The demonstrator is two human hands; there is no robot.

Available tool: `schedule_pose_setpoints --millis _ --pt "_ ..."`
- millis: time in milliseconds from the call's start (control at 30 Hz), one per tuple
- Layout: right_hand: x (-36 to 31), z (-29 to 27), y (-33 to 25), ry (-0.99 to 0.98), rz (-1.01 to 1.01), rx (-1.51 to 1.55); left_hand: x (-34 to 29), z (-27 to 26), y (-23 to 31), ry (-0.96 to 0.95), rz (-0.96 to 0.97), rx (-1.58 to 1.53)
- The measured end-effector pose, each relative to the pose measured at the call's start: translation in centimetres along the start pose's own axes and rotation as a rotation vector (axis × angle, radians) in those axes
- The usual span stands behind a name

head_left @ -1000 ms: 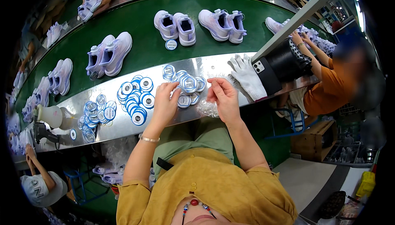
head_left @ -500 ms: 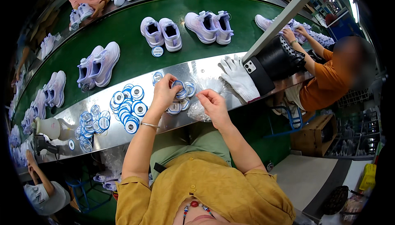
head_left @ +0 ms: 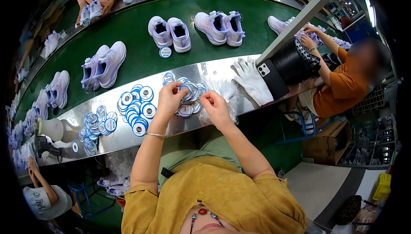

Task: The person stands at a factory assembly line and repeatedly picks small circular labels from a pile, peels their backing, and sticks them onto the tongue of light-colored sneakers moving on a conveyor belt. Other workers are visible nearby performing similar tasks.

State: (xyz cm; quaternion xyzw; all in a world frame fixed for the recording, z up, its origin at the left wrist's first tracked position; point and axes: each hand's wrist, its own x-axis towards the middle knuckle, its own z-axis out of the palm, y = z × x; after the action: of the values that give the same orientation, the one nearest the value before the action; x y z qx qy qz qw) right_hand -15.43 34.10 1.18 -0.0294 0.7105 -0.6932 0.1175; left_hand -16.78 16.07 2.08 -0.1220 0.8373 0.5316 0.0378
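My left hand (head_left: 169, 100) is closed in a pinch on a round blue-and-white hang tag (head_left: 185, 91), above a small heap of similar tags (head_left: 186, 110) on the metal ledge. Just to its right, my right hand (head_left: 217, 110) pinches with thumb and forefinger near the tag's edge. Whatever lies between those fingertips is too fine to make out. Behind and beneath the right hand spreads a bunch of thin clear plastic strands (head_left: 223, 89). Another single tag (head_left: 168, 78) lies beyond my left hand.
Left along the ledge (head_left: 201, 69) lie two tag piles (head_left: 138, 109) and a white tub (head_left: 51, 128). White gloves (head_left: 252, 82), a phone (head_left: 262, 69) and a black container (head_left: 291, 60) stand right. Pale lilac sneakers (head_left: 180, 35) line the green belt (head_left: 139, 33). A co-worker (head_left: 342, 69) sits right.
My right hand has come in closer to my left hand and the tag. The left hand keeps its pinch. The whole view has shifted slightly.
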Motion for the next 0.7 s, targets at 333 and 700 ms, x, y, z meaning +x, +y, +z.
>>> schedule_pose_setpoints --millis 333,700 --pt "-0.4 2.1 -2.5 0.053 -0.193 -0.155 -4.3 -0.7 2.7 0.097 -0.124 -0.719" --pt "-0.5 3.8 -4.4 0.045 -0.273 -0.313 -5.8 -0.5 2.7 0.202 0.003 -0.912"
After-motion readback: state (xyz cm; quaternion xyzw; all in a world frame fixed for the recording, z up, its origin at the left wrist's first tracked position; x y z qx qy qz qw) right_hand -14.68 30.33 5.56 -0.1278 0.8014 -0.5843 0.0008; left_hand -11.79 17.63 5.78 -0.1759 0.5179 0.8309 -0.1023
